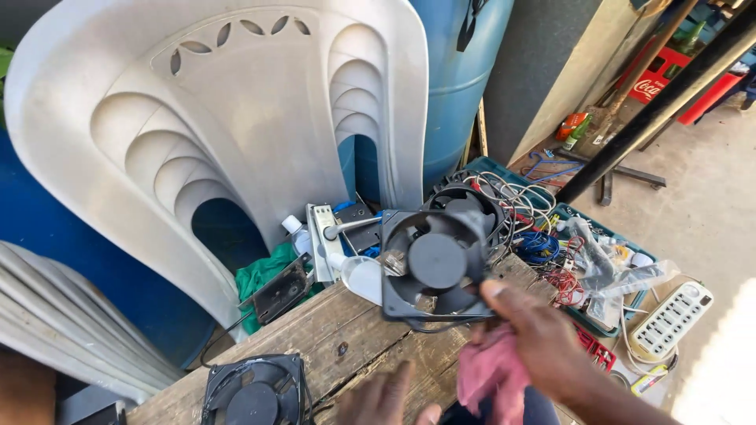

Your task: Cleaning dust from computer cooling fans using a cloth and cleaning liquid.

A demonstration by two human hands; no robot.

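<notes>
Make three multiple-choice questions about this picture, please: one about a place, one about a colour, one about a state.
1. Where does the second black fan lie?
A. on the wooden table, at its near left end
B. inside the green crate
C. on the plastic chair

2. What colour is the cloth by the right hand?
A. white
B. pink-red
C. blue

3. How is the square black fan held?
A. flat on the table, untouched
B. hanging from a wire
C. lifted above the table, gripped by the right hand

Answers:
1. A, it rests on the wooden table near the lower edge of the view.
2. B, the cloth under the palm is pink-red.
3. C, the thumb presses its lower frame and the fan is raised; the left hand is below, apart from it.
</notes>
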